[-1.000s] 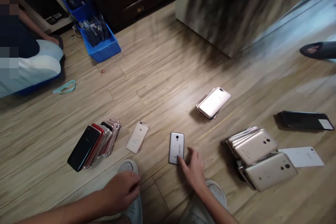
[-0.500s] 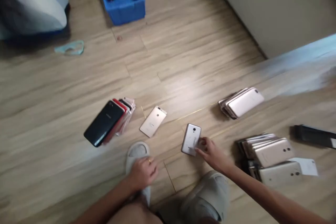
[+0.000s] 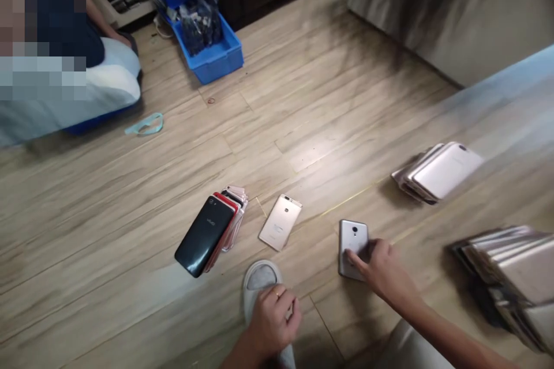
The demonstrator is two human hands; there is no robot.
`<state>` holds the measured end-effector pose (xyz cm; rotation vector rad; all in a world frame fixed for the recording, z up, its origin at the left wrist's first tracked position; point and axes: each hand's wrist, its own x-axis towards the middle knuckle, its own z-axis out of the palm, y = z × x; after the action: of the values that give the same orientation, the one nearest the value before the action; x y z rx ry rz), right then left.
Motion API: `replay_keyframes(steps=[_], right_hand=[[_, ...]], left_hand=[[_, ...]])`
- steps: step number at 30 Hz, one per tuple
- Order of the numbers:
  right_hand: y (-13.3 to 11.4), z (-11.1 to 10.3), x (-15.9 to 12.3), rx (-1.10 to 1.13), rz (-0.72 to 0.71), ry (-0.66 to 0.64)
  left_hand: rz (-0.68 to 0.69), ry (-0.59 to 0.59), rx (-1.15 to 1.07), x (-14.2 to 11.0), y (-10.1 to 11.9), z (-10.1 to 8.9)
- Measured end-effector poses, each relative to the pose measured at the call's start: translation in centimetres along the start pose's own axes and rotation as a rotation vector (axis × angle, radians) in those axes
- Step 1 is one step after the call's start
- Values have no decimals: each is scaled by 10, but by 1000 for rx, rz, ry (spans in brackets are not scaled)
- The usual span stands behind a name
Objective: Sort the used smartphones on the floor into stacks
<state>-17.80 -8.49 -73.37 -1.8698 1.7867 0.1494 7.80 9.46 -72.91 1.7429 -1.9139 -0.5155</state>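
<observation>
My right hand [image 3: 383, 274] rests on the floor with its fingers laid over the lower part of a grey phone [image 3: 353, 239] that lies face down. My left hand [image 3: 273, 317] is curled on the toe of my grey slipper [image 3: 259, 279]. A gold phone [image 3: 280, 222] lies alone between the slipper and a fanned stack of phones topped by a black one [image 3: 208, 236]. Another stack of pale pink phones [image 3: 439, 170] sits to the right, and a taller pile of gold phones [image 3: 511, 271] lies at the far right.
Wooden floor all around. Blue bins [image 3: 208, 40] with dark parts stand at the back. Another person [image 3: 64, 86] sits at the far left, near a light blue band [image 3: 145, 125] on the floor. A pale cabinet [image 3: 454, 11] stands at the back right.
The camera has swung, so everything shifted in view. My right hand stays on the grey phone, which has turned slightly upright. My left hand remains on the slipper.
</observation>
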Motion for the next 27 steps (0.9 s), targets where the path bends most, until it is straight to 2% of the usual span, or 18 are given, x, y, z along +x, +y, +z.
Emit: replay_keyframes(steps=[2,5,12,15,17,19,22,25,27], right_hand=[[-8,-2,0,-79,25,-7],[-22,-8,4,-181,124,-36],[-33,-20,19,-73,292,-136],[-32,-20,25,-78,315,-169],[-32,-21,26,-80,289,-148],[-35,-24,24,-21,255,-70],[-48,-34,17,250,176,9],[-64,-47,11,553,-2,-36],[-69,-51,10,500,-138,-145]], left_hand=[[-1,36,-40,7,3,-6],[3,25,-59,16,7,-14],[-11,60,-105,20,9,-16],[-15,44,-96,21,8,-17],[-14,22,-84,21,8,-18],[-20,16,-89,21,8,-19],[-28,32,-111,22,8,-20],[-14,46,-118,23,9,-20],[5,44,-114,24,9,-21]])
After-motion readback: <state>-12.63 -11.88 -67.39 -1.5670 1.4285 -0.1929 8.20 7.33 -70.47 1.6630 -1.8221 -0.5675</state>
